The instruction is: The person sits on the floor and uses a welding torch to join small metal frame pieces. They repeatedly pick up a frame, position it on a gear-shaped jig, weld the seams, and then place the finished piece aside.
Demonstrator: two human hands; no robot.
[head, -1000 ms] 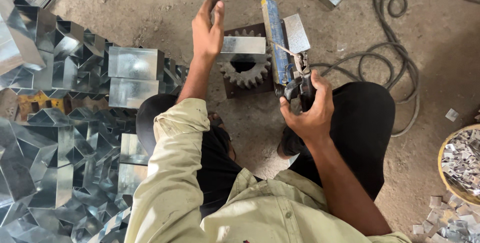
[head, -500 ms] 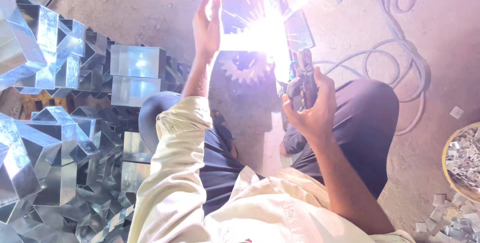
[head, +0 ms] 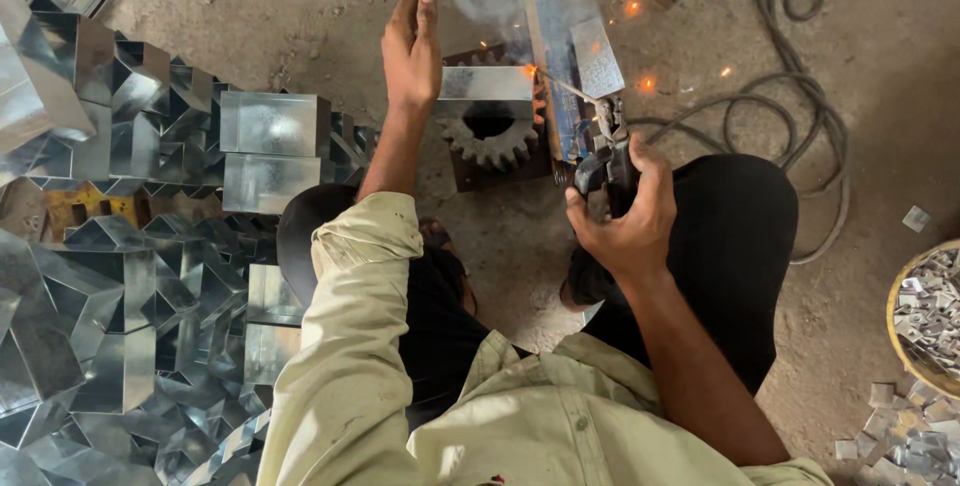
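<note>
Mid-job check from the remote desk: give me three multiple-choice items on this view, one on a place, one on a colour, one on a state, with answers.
1. Where is the dark toothed steel gear?
A. in the basket
B. under the shiny folded sheet-metal piece
C. on the lap

2. What colour is the shirt sleeve?
A. pale khaki
B. red
C. blue

3. How is the left hand?
A. fisted
B. open, raised beside the sheet piece
C. on the cable

Answers: 1 B, its teeth show below the piece. 2 A, the cloth is pale khaki. 3 B, its fingers are extended; the right hand grips the black electrode holder.
</note>
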